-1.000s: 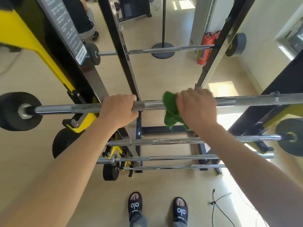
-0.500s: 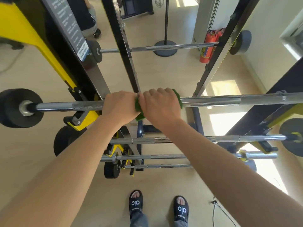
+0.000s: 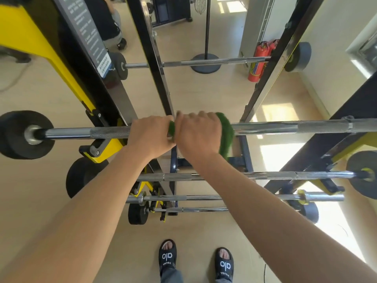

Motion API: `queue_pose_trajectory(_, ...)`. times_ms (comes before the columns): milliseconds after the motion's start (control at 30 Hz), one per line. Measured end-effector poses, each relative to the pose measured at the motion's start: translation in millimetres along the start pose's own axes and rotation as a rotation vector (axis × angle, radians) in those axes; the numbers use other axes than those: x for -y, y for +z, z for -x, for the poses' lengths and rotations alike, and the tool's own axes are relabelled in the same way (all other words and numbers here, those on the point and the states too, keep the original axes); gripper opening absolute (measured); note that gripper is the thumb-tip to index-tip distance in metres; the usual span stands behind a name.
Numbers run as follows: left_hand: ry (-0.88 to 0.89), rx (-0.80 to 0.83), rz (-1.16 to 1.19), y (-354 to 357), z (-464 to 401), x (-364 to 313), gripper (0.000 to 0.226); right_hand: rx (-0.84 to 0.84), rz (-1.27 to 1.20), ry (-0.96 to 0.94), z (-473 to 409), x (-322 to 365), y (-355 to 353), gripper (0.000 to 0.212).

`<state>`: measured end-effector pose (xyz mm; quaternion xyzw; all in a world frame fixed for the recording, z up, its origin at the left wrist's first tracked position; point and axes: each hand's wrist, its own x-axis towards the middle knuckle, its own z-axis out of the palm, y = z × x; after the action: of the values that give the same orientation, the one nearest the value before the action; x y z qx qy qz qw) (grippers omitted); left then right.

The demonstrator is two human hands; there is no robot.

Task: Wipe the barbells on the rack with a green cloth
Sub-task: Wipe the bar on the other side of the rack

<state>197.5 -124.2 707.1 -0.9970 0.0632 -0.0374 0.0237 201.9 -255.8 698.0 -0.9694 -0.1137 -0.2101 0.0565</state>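
A steel barbell (image 3: 285, 127) lies across the black and yellow rack (image 3: 106, 144) at chest height, with a black plate (image 3: 18, 135) on its left end. My left hand (image 3: 151, 135) grips the bar near its middle. My right hand (image 3: 197, 135) touches it on the right and is wrapped around the bar with the green cloth (image 3: 226, 135); the cloth hangs down on the hand's right side. Three more barbells (image 3: 265, 175) rest lower on the rack, and another barbell (image 3: 214, 62) sits on the far side.
Black uprights (image 3: 151, 58) rise in front of me. A red fire extinguisher (image 3: 257, 62) stands by the far wall, beside a round stand base (image 3: 206, 64). A seated person (image 3: 106, 23) is at the top left. My sandalled feet (image 3: 195, 260) stand on beige floor.
My right hand slid the green cloth left along the bar until it met my left hand. Since half a second ago the cloth trails further to the right. My left hand stayed put.
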Motion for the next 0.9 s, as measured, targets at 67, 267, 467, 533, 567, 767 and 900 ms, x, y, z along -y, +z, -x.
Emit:
queue_pose_trajectory(67,0.053,0.063,0.012,-2,3,6,0.052,0.062,-0.043,-0.053,-2,6,-2,0.049)
queue_pose_trajectory(267,0.161,0.084,0.483,-39,-2,-33,0.087,0.155,-0.777,0.164,3,-42,-33,0.041)
queue_pose_trajectory(467,0.137,-0.06,0.111,-19,-9,-104,0.057,-0.028,-0.687,0.249,12,-106,-47,0.053)
queue_pose_trajectory(533,0.1,-0.107,0.017,-11,-8,-102,0.057,0.026,-0.372,0.196,19,-134,-35,0.054)
queue_pose_trajectory(567,0.086,-0.129,0.027,-8,-7,-99,0.055,0.065,-0.254,0.205,21,-145,-32,0.053)
queue_pose_trajectory(767,0.137,-0.149,-0.136,-16,-33,-151,0.049,0.001,-0.02,0.264,36,-216,-29,0.053)
queue_pose_trajectory(900,0.222,-0.155,-0.12,-18,-55,-247,0.043,-0.024,0.014,0.378,33,-263,-46,0.051)
